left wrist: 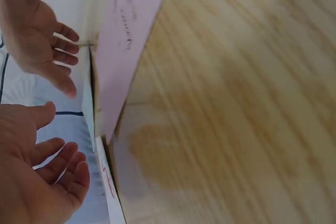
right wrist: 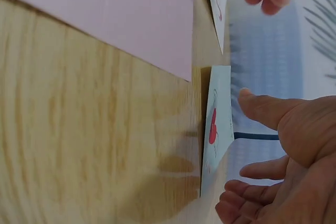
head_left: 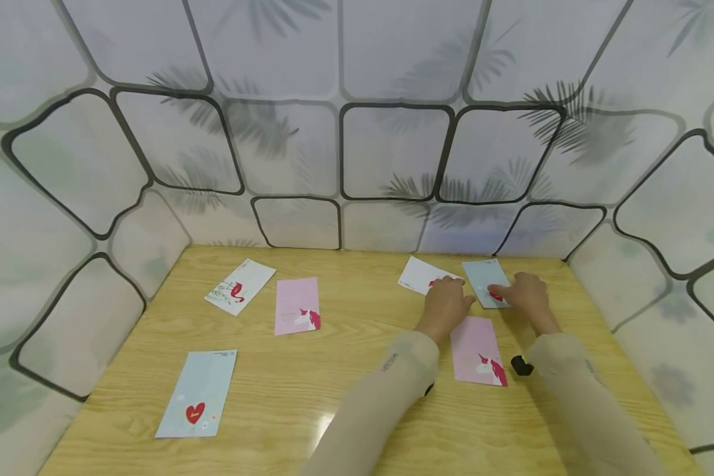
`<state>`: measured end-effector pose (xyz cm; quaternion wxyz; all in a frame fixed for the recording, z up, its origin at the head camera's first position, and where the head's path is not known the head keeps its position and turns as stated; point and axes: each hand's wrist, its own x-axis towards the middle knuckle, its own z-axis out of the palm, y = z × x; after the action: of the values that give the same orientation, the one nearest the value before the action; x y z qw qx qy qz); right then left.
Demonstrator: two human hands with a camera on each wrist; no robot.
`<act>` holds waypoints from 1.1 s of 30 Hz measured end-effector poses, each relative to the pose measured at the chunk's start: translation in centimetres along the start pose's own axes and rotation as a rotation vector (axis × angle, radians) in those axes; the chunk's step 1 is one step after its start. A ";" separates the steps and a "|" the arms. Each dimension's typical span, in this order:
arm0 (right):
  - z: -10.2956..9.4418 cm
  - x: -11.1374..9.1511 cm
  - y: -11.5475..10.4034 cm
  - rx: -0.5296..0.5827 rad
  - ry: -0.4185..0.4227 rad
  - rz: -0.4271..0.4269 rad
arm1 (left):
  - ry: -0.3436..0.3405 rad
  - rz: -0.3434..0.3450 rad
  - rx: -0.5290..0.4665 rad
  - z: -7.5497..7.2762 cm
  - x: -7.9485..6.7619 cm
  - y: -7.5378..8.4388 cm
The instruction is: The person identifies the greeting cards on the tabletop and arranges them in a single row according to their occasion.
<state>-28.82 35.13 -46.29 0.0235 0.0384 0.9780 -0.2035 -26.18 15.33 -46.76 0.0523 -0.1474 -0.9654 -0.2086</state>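
My left hand [head_left: 445,305] is over the near edge of a white card [head_left: 419,272] at the back right, fingers loosely bent. The left wrist view shows nothing between those fingers. My right hand [head_left: 528,301] hovers at a light blue card with a red heart [head_left: 480,270]; its thumb overlaps the heart in the head view. In the right wrist view the thumb stands apart from the blue card [right wrist: 218,119], and the other fingers curl slightly without holding anything. Nearer the body lies a pink unicorn card [head_left: 473,344], partly behind the left hand.
On the left of the wooden table [head_left: 357,311] lie a white flamingo card [head_left: 252,274], a pink unicorn card [head_left: 291,297] and a light blue heart card [head_left: 201,380]. Patterned cloth walls [head_left: 393,152] rise at the back and sides. A black wrist piece [head_left: 521,365] shows by the right sleeve.
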 end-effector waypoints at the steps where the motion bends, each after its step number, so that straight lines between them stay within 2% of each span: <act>1: 0.1 0.0 0.0 -0.004 -0.003 0.012 | -0.015 0.009 0.014 0.2 0.0 0.0; 5: 0.6 0.1 -0.2 -0.024 -0.022 0.060 | -0.075 0.066 0.086 1.1 0.0 0.0; 10: 1.4 0.3 0.0 -0.053 -0.046 0.102 | -0.091 0.161 0.194 1.9 0.1 0.1; 13: 1.6 0.3 0.2 -0.046 -0.054 0.108 | -0.107 0.192 0.223 2.1 0.1 0.2; 23: 1.5 -0.1 -0.1 0.006 -0.016 0.122 | -0.236 0.237 0.285 2.3 0.0 0.6; 29: 1.3 -0.2 -0.6 0.005 -0.065 0.178 | -0.281 0.252 0.339 1.9 -0.2 0.7; 33: 1.4 -0.1 -0.6 0.026 -0.063 0.160 | -0.301 0.254 0.366 1.7 -0.4 0.8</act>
<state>-28.71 34.00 -47.37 0.0699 0.1105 0.9679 -0.2146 -25.57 16.63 -48.06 -0.0404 -0.2849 -0.9577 0.0018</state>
